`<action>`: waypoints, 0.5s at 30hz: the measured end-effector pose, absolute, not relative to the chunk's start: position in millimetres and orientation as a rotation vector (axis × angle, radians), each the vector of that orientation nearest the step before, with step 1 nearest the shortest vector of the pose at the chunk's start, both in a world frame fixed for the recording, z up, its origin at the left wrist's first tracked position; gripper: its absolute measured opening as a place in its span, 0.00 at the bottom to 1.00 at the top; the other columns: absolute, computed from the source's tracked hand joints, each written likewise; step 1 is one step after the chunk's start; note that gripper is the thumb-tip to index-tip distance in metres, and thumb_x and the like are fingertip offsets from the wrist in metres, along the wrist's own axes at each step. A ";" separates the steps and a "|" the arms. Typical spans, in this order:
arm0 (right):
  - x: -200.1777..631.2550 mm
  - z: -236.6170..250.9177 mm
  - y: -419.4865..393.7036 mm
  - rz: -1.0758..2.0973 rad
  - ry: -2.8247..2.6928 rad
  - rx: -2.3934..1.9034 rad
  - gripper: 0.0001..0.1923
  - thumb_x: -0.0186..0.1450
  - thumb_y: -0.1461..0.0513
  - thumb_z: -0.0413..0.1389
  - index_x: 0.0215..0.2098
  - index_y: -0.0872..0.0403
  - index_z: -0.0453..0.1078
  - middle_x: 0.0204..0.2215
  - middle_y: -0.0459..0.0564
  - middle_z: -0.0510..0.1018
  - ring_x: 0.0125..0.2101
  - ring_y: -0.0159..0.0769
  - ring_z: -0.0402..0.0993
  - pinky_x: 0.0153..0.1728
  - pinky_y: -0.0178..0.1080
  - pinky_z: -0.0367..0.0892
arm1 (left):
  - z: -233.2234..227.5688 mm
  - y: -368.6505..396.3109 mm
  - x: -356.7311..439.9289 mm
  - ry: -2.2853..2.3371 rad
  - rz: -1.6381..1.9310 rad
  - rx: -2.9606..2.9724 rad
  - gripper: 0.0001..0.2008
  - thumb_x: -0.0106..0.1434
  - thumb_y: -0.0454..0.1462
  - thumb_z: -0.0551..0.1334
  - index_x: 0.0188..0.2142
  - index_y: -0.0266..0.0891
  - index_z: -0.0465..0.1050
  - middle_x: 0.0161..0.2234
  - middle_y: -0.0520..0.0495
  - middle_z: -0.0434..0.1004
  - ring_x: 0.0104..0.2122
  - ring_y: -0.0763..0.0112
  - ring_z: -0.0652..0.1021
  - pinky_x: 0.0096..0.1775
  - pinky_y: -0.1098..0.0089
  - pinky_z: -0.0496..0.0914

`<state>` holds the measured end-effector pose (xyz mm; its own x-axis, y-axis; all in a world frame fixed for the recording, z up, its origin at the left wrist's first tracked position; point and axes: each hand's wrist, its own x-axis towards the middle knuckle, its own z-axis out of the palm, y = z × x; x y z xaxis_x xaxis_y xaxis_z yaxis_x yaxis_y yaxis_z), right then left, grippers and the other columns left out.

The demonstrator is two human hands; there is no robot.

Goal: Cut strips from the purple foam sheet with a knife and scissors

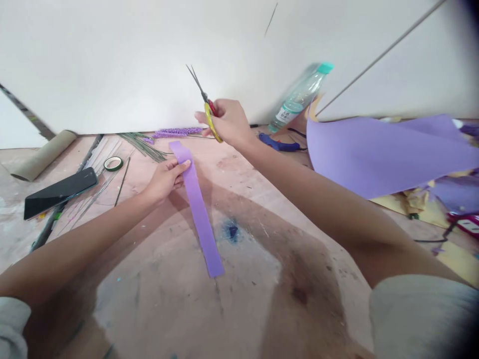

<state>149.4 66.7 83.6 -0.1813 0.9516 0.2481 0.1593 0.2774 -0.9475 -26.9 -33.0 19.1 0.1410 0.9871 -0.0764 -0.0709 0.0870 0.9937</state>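
Scissors (204, 102) raised in right hand (228, 122), grasped, blades nearly closed. Left hand (164, 178) pinches purple strip (197, 204) lying on counter (262, 279). Judged between cuts; next cut needs blades opened and brought to strip.

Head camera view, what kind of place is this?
Probably a home craft spot on a bare, stained floor against a white wall. The right hand holds scissors, the left hand a purple strip; a glue gun and purple sheet lie nearby.
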 end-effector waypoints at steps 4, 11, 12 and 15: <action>170.9 62.1 -3.1 1.236 -1.649 -1.141 0.18 0.56 0.53 0.70 0.27 0.54 0.68 0.26 0.49 0.77 0.22 0.32 0.72 0.20 0.33 0.62 | 22.3 -24.0 -29.3 1.073 1.148 1.078 0.14 0.72 0.35 0.63 0.29 0.36 0.66 0.18 0.64 0.53 0.14 0.84 0.54 0.16 0.80 0.50; 162.6 26.0 -67.0 1.434 -1.651 -1.075 0.18 0.46 0.60 0.70 0.23 0.52 0.64 0.20 0.38 0.66 0.22 0.28 0.61 0.23 0.33 0.58 | 29.5 -15.3 -31.3 1.056 1.226 1.024 0.15 0.67 0.40 0.67 0.29 0.38 0.64 0.17 0.64 0.52 0.13 0.85 0.55 0.16 0.81 0.47; 161.0 26.9 -69.1 1.449 -1.641 -1.055 0.18 0.47 0.59 0.69 0.23 0.52 0.63 0.20 0.38 0.65 0.22 0.28 0.60 0.24 0.33 0.58 | 29.8 -20.0 -30.7 1.049 1.224 1.024 0.16 0.67 0.45 0.66 0.30 0.38 0.65 0.17 0.63 0.54 0.13 0.84 0.56 0.16 0.80 0.47; 159.2 35.9 -71.1 1.455 -1.606 -1.010 0.18 0.48 0.57 0.69 0.25 0.52 0.63 0.22 0.39 0.67 0.24 0.28 0.61 0.26 0.34 0.58 | 27.1 -50.6 -27.4 1.013 1.132 1.051 0.24 0.67 0.60 0.56 0.39 0.41 0.69 0.21 0.57 0.69 0.12 0.81 0.61 0.14 0.77 0.48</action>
